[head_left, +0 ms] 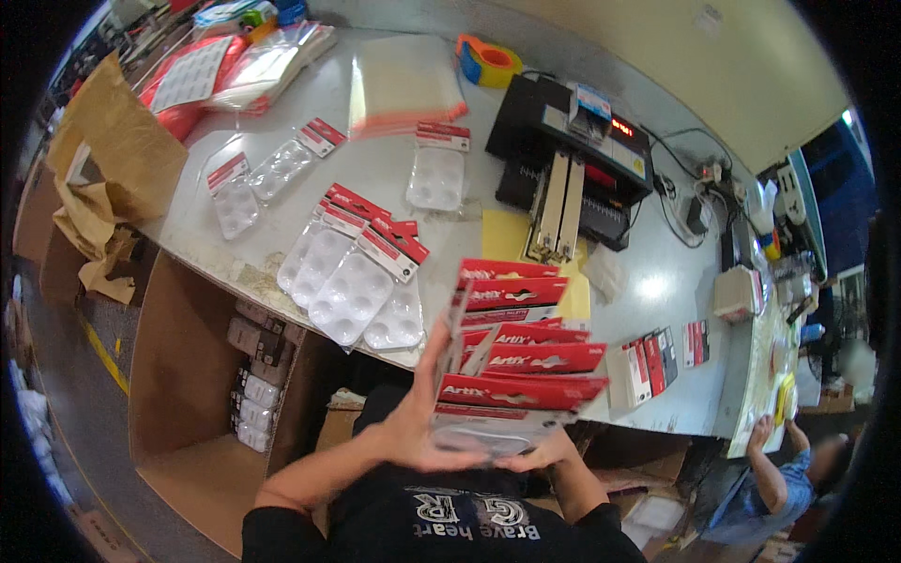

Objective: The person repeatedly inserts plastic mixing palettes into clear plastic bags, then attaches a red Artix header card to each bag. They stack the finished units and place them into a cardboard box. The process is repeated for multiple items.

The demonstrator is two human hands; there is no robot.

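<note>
A thick stack of bagged paint palettes (pixel 518 392) with red header cards is held upright in front of my body. My left hand (pixel 418 422) is wrapped round its left side and lower edge. My right hand (pixel 544 452) grips it from below at the right, its fingers partly hidden behind the bags. Beyond the stack, to the left, a loose pile of white paint palettes (pixel 349 291) in clear bags lies near the table's front edge. Single bagged palettes (pixel 436 178) lie farther back.
A black sealing machine (pixel 587 141) stands at the back, cables to its right. Clear bags (pixel 399 80) and a tape dispenser (pixel 490 64) lie behind. Header cards (pixel 648 366) sit at right. Below left, a cardboard box (pixel 188 366) holds packs. Another person (pixel 774 488) works at far right.
</note>
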